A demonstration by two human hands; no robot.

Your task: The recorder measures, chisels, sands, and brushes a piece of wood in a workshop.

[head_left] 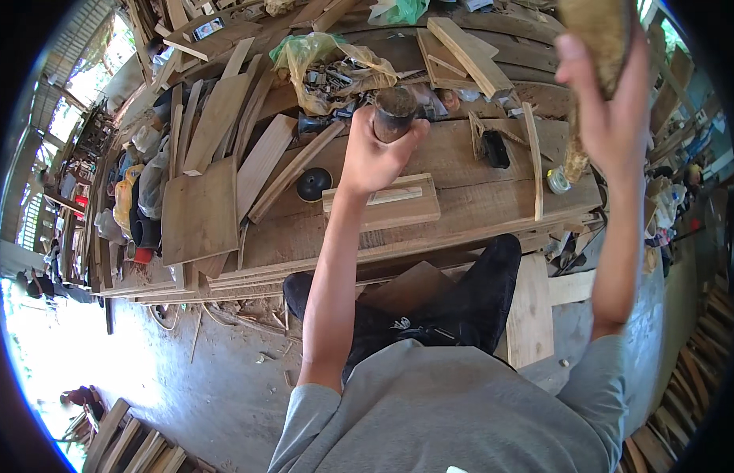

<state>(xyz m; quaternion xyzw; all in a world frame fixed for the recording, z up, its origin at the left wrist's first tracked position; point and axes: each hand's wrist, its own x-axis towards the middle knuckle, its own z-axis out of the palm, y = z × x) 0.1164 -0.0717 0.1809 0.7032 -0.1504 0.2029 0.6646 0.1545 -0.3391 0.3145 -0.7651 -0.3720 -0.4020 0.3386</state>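
My left hand (382, 154) is wrapped round the handle of a chisel (395, 110), held upright. Its worn, round top end sticks out above my fist, and its blade is hidden beneath the hand. Just below and beside this hand lies a wooden block (410, 211) with a pale, narrow recess along its upper face. Raised at the upper right, my right hand (611, 110) grips a rough wooden mallet (599, 35), whose upper part runs out of the picture. The mallet is well apart from the chisel.
A black round cup-shaped piece (314, 184) sits left of the block. Planks (217, 126) and a flat board (198, 211) crowd the left bench. Further back is a plastic bag (304, 71) of metal bits. To the right are a thin strip (532, 162) and a tape roll (558, 180).
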